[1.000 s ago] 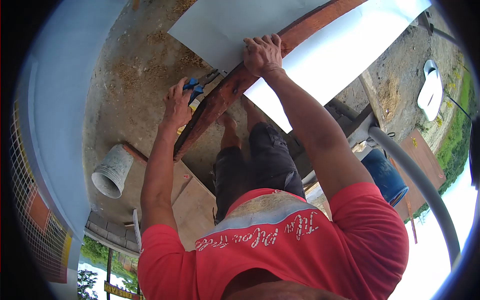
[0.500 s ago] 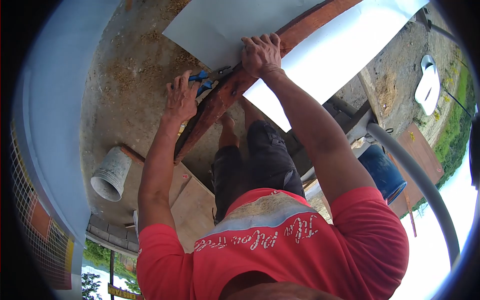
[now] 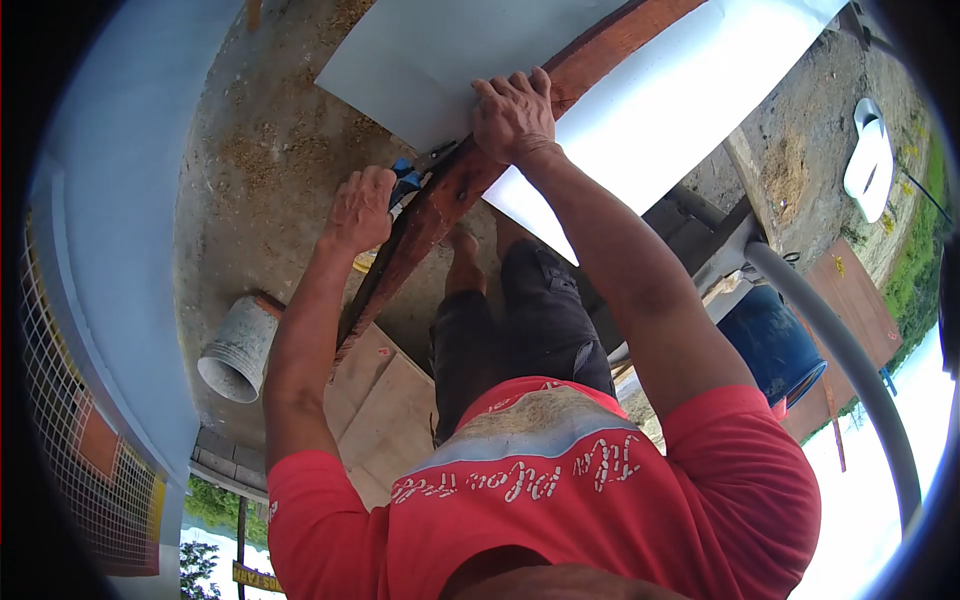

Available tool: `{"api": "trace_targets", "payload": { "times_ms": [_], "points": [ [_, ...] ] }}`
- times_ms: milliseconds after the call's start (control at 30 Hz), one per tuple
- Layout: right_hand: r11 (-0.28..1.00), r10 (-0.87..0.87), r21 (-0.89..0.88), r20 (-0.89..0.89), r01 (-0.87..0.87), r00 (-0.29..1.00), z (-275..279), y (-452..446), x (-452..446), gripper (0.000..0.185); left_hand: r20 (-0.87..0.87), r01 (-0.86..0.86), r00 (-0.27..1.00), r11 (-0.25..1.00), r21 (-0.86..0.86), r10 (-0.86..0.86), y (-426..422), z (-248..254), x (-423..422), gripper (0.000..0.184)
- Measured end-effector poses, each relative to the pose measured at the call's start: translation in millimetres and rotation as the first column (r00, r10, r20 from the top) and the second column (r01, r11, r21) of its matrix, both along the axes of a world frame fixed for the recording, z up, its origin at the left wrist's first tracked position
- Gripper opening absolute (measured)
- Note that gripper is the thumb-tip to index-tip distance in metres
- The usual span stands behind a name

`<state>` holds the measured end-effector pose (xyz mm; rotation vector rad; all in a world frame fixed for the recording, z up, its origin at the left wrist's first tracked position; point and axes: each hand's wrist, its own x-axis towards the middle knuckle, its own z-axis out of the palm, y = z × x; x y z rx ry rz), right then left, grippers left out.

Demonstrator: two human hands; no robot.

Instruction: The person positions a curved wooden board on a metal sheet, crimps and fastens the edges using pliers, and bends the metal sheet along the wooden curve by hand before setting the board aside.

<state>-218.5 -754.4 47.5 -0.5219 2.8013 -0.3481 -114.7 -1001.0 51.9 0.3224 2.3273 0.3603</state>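
So your left hand (image 3: 360, 210) is curled snug around the blue-handled tool (image 3: 405, 178), knuckles up, though your fist hides most of the handles and I honestly can't tell how far apart its jaws are. Your right hand (image 3: 513, 118) is clamped down over the reddish wooden beam (image 3: 460, 185), fingers hooked across it, fingertips out of sight. Tool-wise, it pokes out past your left thumb side, just beside the beam's left edge, dark head angled toward the pale sheet (image 3: 430, 75), which lies under the beam and shows on both sides of it. Can't make out whether the tool touches the sheet. Your left arm reaches out alongside the beam's lower end with a slight elbow bend; your right one comes in nearly straight from the beam's right side, palm down.
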Motion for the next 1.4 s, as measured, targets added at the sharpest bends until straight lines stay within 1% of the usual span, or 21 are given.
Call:
{"api": "trace_targets", "payload": {
  "times_ms": [33,133,233,333,433,533,633,733,800,867,900,967,1000,1033,1067,1100,1167,1233,1300,1333,1400],
  "points": [
    [1.0,-0.004,0.005,0.005,0.004,1.0,-1,1,0,0.04,0.031,-0.058,0.998,0.998,0.025,0.057,3,9,-1,0.042],
    [0.998,-0.011,-0.056,-0.04,0.009,0.999,-5,1,1,0.042,-0.021,-0.298,0.953,0.946,0.125,0.303,17,21,6,0.042],
    [0.999,-0.008,-0.053,0.0,0.008,1.0,-3,0,-2,0.045,0.152,-0.181,0.968,0.974,-0.134,0.201,28,35,-10,0.045],
    [0.999,-0.005,0.044,-0.024,0.006,1.0,-3,-2,-1,0.049,0.169,-0.132,0.972,0.975,-0.177,0.162,34,46,-17,0.044],
    [0.995,-0.012,0.095,0.079,0.005,0.997,-2,-4,-3,0.053,0.184,-0.087,0.975,0.976,-0.201,0.125,36,52,-22,0.044],
    [0.992,-0.005,0.129,0.11,-0.009,0.994,-6,-5,-4,0.055,0.176,-0.08,0.977,0.972,-0.221,0.121,42,60,-30,0.041],
    [0.987,-0.001,0.157,0.092,-0.014,0.996,-10,-6,-3,0.056,0.245,-0.029,0.965,0.965,-0.259,0.095,53,81,-49,0.043],
    [0.996,0.012,0.088,0.062,-0.017,0.998,-11,-3,-3,0.053,0.262,-0.072,0.958,0.979,-0.19,0.121,44,146,-89,0.048],
    [0.999,0.018,0.044,0.07,-0.021,0.997,-6,-4,3,0.053,0.23,-0.153,0.951,0.962,-0.226,0.205,28,176,-94,0.051],
    [0.998,0.035,-0.052,0.018,-0.034,0.999,-8,1,-2,0.051,0.11,-0.273,0.948,0.941,-0.201,0.299,11,176,-86,0.054],
    [0.996,0.044,-0.076,0.03,-0.041,0.999,-7,1,-8,0.051,0.143,-0.359,0.918,0.928,-0.097,0.37,7,169,-75,0.054],
    [0.993,0.044,-0.115,0.087,-0.033,0.995,-3,5,-4,0.053,0.263,-0.506,0.844,0.857,0.096,0.468,4,152,-48,0.054],
    [0.987,0.056,-0.159,0.101,-0.039,0.993,-1,6,-4,0.054,0.431,-0.692,0.701,0.688,0.219,0.568,5,136,-30,0.054],
    [0.971,0.086,-0.231,0.099,-0.061,0.991,0,8,-5,0.052,0.606,-0.833,0.54,0.477,0.282,0.584,7,118,-13,0.054],
    [0.952,0.105,-0.297,0.092,-0.074,0.99,3,9,-5,0.05,0.768,-0.93,0.366,0.242,0.277,0.526,11,106,-4,0.054],
    [0.93,0.118,-0.36,0.086,-0.08,0.989,7,11,-4,0.049,0.832,-0.955,0.296,0.134,0.265,0.469,16,102,0,0.055],
    [0.722,0.219,-0.689,0.311,0.061,0.925,22,-1,-12,0.042,0.935,-0.981,0.143,-0.078,0.177,0.324,29,97,7,0.056],
    [0.823,0.232,-0.568,0.316,-0.013,0.92,53,-20,-22,0.035,0.947,-0.98,0.157,-0.079,0.185,0.279,25,95,9,0.058],
    [0.826,0.208,-0.563,0.339,0.02,0.917,55,-28,-29,0.029,0.944,-0.976,0.179,-0.07,0.205,0.277,22,104,3,0.059],
    [0.844,0.207,-0.537,0.317,-0.005,0.925,65,-28,-30,0.027,0.941,-0.975,0.212,-0.015,0.223,0.264,17,109,0,0.059],
    [0.872,0.212,-0.486,0.276,-0.054,0.937,83,-26,-32,0.024,0.959,-0.975,0.22,0.015,0.221,0.179,16,123,-5,0.06]
  ]
}}
